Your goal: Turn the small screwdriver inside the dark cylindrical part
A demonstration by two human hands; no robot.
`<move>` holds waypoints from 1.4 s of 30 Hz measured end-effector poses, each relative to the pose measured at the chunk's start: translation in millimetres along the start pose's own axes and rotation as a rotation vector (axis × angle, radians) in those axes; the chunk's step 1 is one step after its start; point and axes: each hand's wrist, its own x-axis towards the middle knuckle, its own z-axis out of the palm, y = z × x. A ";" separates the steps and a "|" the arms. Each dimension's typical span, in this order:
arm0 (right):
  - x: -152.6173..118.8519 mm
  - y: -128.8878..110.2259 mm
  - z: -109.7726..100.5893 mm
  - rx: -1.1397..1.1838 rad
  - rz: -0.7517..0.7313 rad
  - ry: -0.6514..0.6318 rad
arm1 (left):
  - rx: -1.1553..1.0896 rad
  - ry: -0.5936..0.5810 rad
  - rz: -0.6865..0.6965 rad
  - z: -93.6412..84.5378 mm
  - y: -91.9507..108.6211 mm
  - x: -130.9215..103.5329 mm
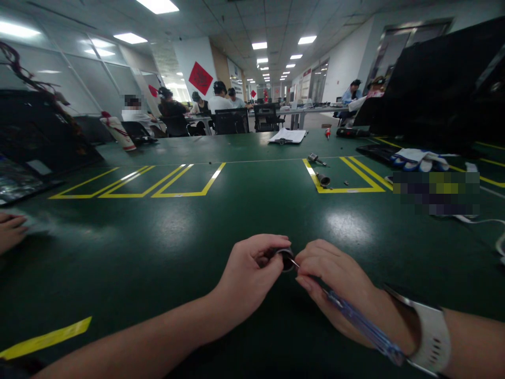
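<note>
Over the near middle of the green table, my left hand (254, 271) pinches a small dark round metal part (286, 260), its hollow opening turned to the right. My right hand (335, 281) grips a screwdriver (365, 326) with a clear bluish handle. Its thin metal shaft reaches into the opening of the part; the tip is hidden inside. The handle lies back under my right palm toward the wrist, where a watch with a pale strap (432, 337) sits.
Yellow tape rectangles mark the green table (118, 231). In the right one lie a metal chuck-like part (315, 159), a dark cup-shaped part (323, 180) and small bits. Beyond are a clipboard (289, 136) and gloves (420, 159). Another person's hand (11, 230) rests at the left edge.
</note>
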 end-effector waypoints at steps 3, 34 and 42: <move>0.0 -0.6 -0.3 0.006 -0.006 0.000 | 0.073 0.001 0.053 -1.0 -1.4 -0.4; 40.7 15.5 -17.2 0.532 0.661 0.204 | -0.108 0.265 -0.040 -38.6 0.2 84.7; 79.3 67.4 12.3 0.910 0.860 0.363 | 0.493 0.404 0.315 -64.3 -50.6 148.3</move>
